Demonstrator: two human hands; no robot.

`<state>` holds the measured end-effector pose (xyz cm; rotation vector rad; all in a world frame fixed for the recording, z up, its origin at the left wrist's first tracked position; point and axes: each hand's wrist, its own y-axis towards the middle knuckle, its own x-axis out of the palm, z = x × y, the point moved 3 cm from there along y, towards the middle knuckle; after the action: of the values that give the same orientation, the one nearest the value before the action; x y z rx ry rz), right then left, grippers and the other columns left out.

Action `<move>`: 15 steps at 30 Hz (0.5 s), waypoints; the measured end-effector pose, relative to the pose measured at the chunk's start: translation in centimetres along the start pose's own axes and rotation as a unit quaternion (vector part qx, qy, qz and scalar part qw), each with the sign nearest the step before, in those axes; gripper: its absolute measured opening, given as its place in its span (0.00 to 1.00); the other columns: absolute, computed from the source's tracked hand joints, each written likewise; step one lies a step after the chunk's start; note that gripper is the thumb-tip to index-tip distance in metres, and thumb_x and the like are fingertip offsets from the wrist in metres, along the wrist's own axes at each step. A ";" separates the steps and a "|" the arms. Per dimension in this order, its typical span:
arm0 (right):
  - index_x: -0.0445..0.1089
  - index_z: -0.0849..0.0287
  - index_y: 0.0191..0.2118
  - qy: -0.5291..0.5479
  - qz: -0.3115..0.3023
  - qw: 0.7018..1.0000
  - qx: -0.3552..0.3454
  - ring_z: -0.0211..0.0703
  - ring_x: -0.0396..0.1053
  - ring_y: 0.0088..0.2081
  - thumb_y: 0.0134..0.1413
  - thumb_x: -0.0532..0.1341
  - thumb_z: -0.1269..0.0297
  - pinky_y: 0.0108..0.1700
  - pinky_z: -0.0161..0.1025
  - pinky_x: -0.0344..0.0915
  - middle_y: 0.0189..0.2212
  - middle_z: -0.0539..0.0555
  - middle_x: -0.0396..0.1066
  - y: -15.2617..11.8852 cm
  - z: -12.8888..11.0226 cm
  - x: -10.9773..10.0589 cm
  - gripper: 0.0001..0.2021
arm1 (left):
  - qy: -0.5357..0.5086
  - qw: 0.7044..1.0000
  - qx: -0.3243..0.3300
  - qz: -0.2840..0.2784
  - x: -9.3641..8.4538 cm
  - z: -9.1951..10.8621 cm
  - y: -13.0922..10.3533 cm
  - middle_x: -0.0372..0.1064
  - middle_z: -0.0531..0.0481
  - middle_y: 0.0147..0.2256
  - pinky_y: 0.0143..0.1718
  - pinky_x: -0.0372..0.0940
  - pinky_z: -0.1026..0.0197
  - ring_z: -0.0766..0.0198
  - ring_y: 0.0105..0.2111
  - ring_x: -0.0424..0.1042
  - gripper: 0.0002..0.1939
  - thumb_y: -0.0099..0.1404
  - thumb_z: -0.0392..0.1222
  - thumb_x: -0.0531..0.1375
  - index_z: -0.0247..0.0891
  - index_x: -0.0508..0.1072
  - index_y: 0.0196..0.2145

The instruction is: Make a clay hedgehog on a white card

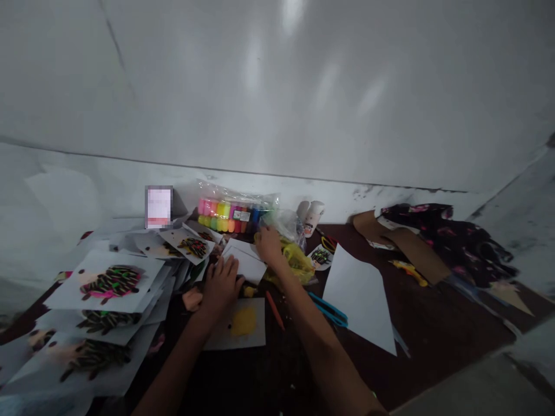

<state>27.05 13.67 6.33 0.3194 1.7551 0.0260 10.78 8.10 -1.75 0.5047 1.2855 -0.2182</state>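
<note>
Dark bench [455, 329] against pale wall [277, 115]. Left hand [222, 283], fingers slightly spread, rests on white paper [248, 263]. Right hand [269, 245] at yellow plastic bag [298, 263]; cannot tell whether fingers grip. White paper lies between hands, before clear pack of coloured tubes [236, 215]. Hedgehog pictures [115, 281] stacked left.

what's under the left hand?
The left hand overlaps the left side of the white paper and partly covers the yellow-patched card. Anything directly beneath the palm is hidden; can't tell.

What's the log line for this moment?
left hand: on white paper; right hand: at yellow plastic bag, grip unclear; nearby: card with yellow patch
</note>
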 end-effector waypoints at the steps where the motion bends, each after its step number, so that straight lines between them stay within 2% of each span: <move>1: 0.70 0.65 0.62 0.022 0.016 1.000 -0.003 0.51 0.68 0.62 0.70 0.49 0.70 0.62 0.44 0.64 0.61 0.68 0.70 0.4 0.0 -0.1 0.21 | 0.002 1.000 -0.003 -0.007 -0.2 0.1 0.5 0.61 0.33 0.68 0.68 0.54 0.36 0.39 0.68 0.60 0.26 0.73 0.43 0.52 0.33 0.70 0.64; 4: 0.61 0.65 0.69 0.080 0.030 0.996 -0.021 0.47 0.65 0.66 0.69 0.49 0.71 0.66 0.42 0.61 0.65 0.65 0.67 1.8 0.1 0.0 0.25 | 0.012 1.000 -0.012 -0.016 -0.6 0.4 1.7 0.64 0.32 0.66 0.67 0.54 0.34 0.38 0.67 0.62 0.25 0.74 0.43 0.51 0.32 0.71 0.63; 7: 0.62 0.60 0.69 0.145 0.002 0.987 -0.062 0.41 0.69 0.62 0.71 0.47 0.70 0.64 0.39 0.63 0.63 0.59 0.71 3.6 0.2 0.5 0.25 | 0.022 0.999 -0.014 -0.021 -0.9 0.6 2.4 0.66 0.32 0.65 0.67 0.54 0.34 0.38 0.66 0.63 0.25 0.74 0.44 0.50 0.33 0.71 0.63; 9: 0.63 0.59 0.68 0.177 0.010 0.981 -0.077 0.40 0.67 0.64 0.70 0.48 0.69 0.65 0.39 0.62 0.64 0.57 0.70 4.6 0.4 0.7 0.25 | 0.026 0.999 -0.017 -0.028 -1.0 0.8 2.6 0.64 0.32 0.66 0.67 0.53 0.34 0.37 0.66 0.62 0.26 0.74 0.44 0.50 0.31 0.70 0.64; 12: 0.62 0.63 0.69 0.210 0.068 0.975 -0.022 0.46 0.60 0.68 0.67 0.52 0.68 0.69 0.45 0.57 0.66 0.61 0.66 5.8 1.6 1.0 0.26 | 0.027 0.999 -0.019 -0.027 -1.3 1.2 2.7 0.59 0.32 0.69 0.67 0.52 0.33 0.36 0.68 0.60 0.28 0.74 0.43 0.49 0.29 0.66 0.67; 15: 0.62 0.70 0.67 0.240 0.105 0.964 0.053 0.53 0.62 0.67 0.64 0.53 0.69 0.69 0.48 0.57 0.64 0.69 0.67 6.6 2.7 1.5 0.27 | 0.024 0.999 -0.020 -0.016 -1.8 1.3 2.7 0.60 0.38 0.69 0.67 0.50 0.33 0.38 0.68 0.60 0.27 0.75 0.41 0.49 0.39 0.66 0.69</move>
<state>30.72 19.88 5.58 0.6159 2.1986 0.1755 12.58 9.62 0.85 0.4582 1.3435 -0.2086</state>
